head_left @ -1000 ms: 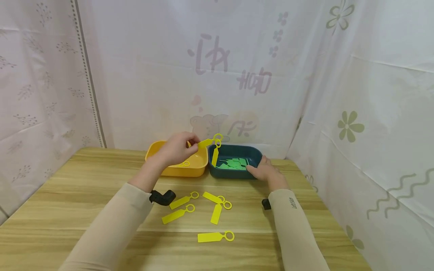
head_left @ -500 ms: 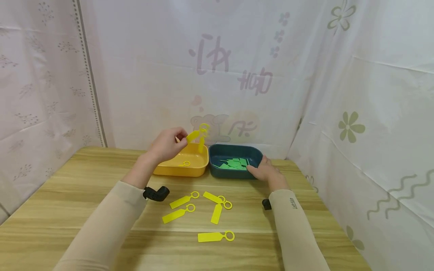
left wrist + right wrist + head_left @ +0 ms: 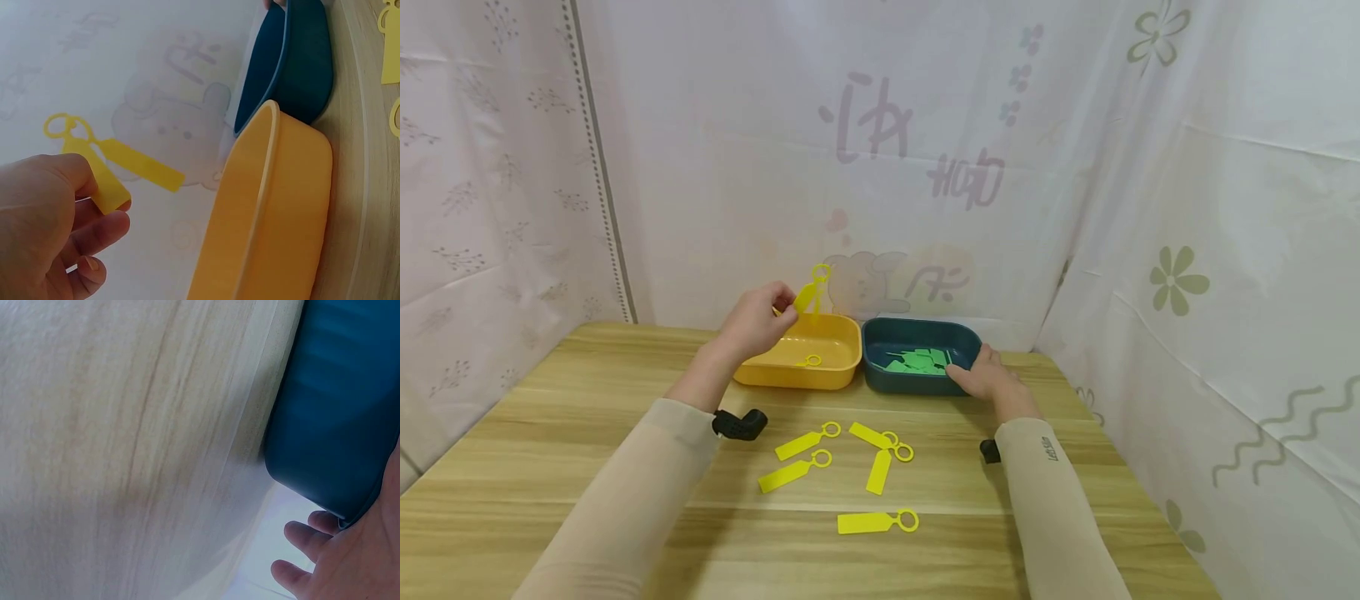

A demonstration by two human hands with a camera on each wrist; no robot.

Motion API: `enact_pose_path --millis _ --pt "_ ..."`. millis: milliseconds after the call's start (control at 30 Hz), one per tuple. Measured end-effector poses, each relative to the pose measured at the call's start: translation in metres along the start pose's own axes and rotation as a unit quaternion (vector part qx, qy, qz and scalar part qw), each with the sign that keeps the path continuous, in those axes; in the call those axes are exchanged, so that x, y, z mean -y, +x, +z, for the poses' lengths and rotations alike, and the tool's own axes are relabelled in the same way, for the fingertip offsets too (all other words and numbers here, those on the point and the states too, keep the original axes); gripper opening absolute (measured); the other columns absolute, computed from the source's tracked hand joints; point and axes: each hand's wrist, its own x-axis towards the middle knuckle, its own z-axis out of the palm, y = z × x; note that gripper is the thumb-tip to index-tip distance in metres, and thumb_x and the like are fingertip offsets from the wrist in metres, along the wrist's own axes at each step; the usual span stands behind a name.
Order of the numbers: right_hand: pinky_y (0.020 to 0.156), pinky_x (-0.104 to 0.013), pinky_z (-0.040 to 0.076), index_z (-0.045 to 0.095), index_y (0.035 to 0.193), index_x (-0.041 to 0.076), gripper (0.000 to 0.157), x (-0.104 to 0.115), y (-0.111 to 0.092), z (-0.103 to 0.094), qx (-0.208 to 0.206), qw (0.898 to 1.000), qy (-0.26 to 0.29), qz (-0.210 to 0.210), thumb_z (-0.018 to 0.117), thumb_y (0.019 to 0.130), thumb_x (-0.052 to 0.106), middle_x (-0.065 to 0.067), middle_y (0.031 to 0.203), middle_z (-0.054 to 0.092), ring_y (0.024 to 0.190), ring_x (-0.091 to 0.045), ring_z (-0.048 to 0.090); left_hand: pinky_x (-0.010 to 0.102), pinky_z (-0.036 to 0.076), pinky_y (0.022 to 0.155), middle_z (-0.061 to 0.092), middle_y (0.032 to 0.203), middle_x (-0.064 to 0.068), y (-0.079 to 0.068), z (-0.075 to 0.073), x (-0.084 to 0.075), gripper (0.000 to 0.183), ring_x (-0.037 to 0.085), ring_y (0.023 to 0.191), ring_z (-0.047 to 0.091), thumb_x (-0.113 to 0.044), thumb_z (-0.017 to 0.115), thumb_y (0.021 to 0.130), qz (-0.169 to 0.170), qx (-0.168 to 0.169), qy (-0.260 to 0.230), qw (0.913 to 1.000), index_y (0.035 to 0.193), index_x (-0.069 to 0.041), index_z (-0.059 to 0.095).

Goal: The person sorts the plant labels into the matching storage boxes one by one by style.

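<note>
My left hand (image 3: 758, 321) pinches a flat yellow ring-ended tag (image 3: 805, 297) between thumb and fingers, above the left part of the yellow box (image 3: 797, 379). From its ring hangs a second yellow tag (image 3: 144, 165), the two linked at their loops in the left wrist view. My right hand (image 3: 988, 377) grips the right end of the dark teal box (image 3: 910, 384), thumb over the rim and fingers round the outer corner (image 3: 306, 540). Flat green pieces (image 3: 917, 362) lie inside that box. A yellow ring (image 3: 813, 361) shows on the yellow box's floor; the rest of that piece is mostly hidden.
Several yellow tags lie on the wooden table (image 3: 715, 533) before the boxes, among them a single tag (image 3: 865, 523) nearest me and a crossed pair (image 3: 878, 467). Both boxes stand side by side near the back edge. A printed curtain (image 3: 737, 167) surrounds the table.
My left hand has moved left with the linked tags, from between the boxes to above the yellow box. My right hand stays on the teal box.
</note>
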Motion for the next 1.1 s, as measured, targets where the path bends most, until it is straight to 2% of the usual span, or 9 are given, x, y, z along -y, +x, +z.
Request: enact_pose_path --millis 233,600,733,867,1100 --pt "0.13 -0.079 0.016 -0.01 0.171 -0.008 0.117 0.0 -0.001 -0.001 0.003 1.0 0.001 0.002 0.043 0.105 0.072 -0.033 0.181 -0.002 0.162 -0.067 0.012 0.043 0.058 0.084 0.071 0.12 0.017 0.0 0.0 0.001 0.024 0.032 0.094 0.066 -0.019 0.058 0.111 -0.012 -0.003 -0.001 0.9999 0.128 -0.004 0.064" --pt "0.131 -0.077 0.015 -0.011 0.171 -0.009 0.117 -0.001 -0.001 -0.001 0.002 1.0 0.0 -0.003 0.042 0.105 0.073 -0.033 0.181 -0.004 0.162 -0.066 0.01 0.047 0.06 0.088 0.072 0.121 0.019 0.001 0.006 0.003 0.026 0.033 0.096 0.066 -0.02 0.059 0.112 -0.026 0.0 0.009 0.9996 0.131 -0.003 0.065" --pt "0.131 -0.077 0.015 -0.011 0.171 -0.009 0.117 -0.001 0.0 -0.001 0.004 1.0 0.001 0.0 0.042 0.105 0.073 -0.033 0.181 -0.004 0.162 -0.066 0.01 0.047 0.06 0.088 0.073 0.122 0.02 0.0 0.009 0.009 0.028 0.033 0.097 0.067 -0.02 0.059 0.112 -0.032 0.008 0.021 0.9992 0.133 -0.002 0.065" --pt "0.132 -0.077 0.012 -0.012 0.171 -0.008 0.116 0.0 0.0 -0.002 0.01 1.0 0.006 0.003 0.042 0.105 0.071 -0.033 0.181 -0.005 0.163 -0.065 0.008 0.043 0.061 0.082 0.073 0.124 0.021 0.0 0.011 0.014 0.029 0.032 0.094 0.071 -0.02 0.059 0.112 -0.035 0.02 0.018 0.999 0.135 -0.003 0.064" --pt "0.132 -0.076 0.011 -0.012 0.171 -0.009 0.115 0.001 -0.002 -0.003 0.006 1.0 0.009 0.001 0.041 0.105 0.07 -0.033 0.181 -0.006 0.164 -0.064 0.008 0.037 0.059 0.079 0.071 0.137 0.021 -0.001 0.014 0.016 0.038 0.031 0.097 0.07 -0.024 0.057 0.112 -0.045 0.041 0.017 0.998 0.146 -0.007 0.06"
